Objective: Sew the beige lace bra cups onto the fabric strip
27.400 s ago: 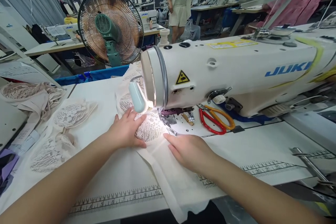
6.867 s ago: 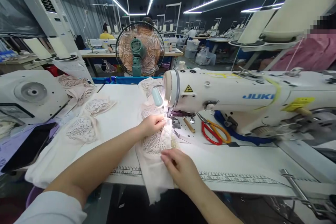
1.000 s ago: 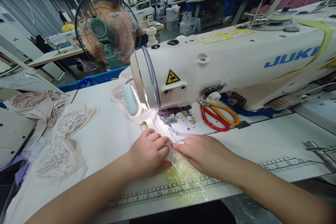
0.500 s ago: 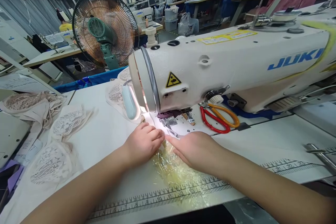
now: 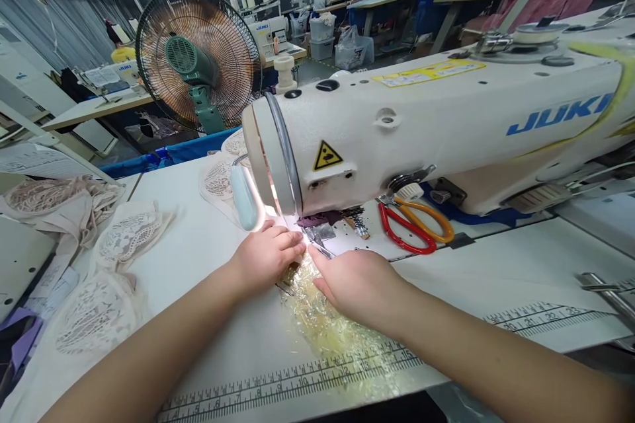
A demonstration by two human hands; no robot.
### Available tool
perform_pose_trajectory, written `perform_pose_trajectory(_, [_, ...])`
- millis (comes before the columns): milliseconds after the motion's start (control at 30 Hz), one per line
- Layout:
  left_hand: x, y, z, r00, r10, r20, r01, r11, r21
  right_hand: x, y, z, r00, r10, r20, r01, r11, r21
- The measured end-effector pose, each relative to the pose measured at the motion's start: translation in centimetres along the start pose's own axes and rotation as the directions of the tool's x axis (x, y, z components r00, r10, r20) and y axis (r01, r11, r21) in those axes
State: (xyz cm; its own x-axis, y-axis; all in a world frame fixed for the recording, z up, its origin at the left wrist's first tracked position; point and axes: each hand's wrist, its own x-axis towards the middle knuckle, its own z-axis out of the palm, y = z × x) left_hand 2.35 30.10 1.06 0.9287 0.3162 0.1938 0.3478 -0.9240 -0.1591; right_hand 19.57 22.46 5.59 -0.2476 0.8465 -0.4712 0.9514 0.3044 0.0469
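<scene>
Right hand (image 5: pixel 354 281) flat and open just in front of the presser foot (image 5: pixel 317 232), left hand (image 5: pixel 265 258) curled on the pale fabric edge (image 5: pixel 290 226) beside that foot (pinching or pressing, can't tell). Fingertips this close risk the needle, and an uneven push could skew the seam.

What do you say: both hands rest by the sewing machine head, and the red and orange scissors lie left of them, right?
No: the head view shows the scissors right of them. The left hand and right hand do rest by the sewing machine head.
</scene>
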Motion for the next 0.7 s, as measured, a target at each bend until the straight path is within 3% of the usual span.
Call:
perform_pose_trajectory(300, [-0.1,-1.1,0.4,0.989,-0.116,0.092,0.114,0.993,0.022,0.0,0.0,0.6,1.0,0.014,-0.005,-0.014,1.0,0.026])
perform_pose_trajectory(467, [-0.1,-1.3,0.3,0.962,-0.233,0.144,0.231,0.972,0.032,0.1,0.1,1.9,0.993,0.007,-0.121,0.0,0.998,0.058])
perform_pose_trajectory(533, [0.0,-1.2,0.2,0.898,-0.407,0.168,0.398,0.913,0.084,0.3,0.1,2.3,0.989,0.007,-0.144,0.001,0.998,0.056])
perform_pose_trajectory(600, [0.2,-1.2,0.1,0.785,-0.604,0.138,0.59,0.797,0.128,0.5,0.1,2.6,0.99,-0.002,-0.144,0.007,0.999,0.037])
perform_pose_trajectory(667, [0.5,-1.4,0.1,0.688,-0.714,0.129,0.706,0.7,0.105,0.7,0.0,2.9,0.987,-0.014,-0.161,0.018,1.0,0.021])
perform_pose_trajectory(700, [0.7,-1.6,0.1,0.664,-0.733,0.148,0.732,0.678,0.073,0.7,0.0,3.1,0.985,-0.017,-0.173,0.021,1.0,0.019])
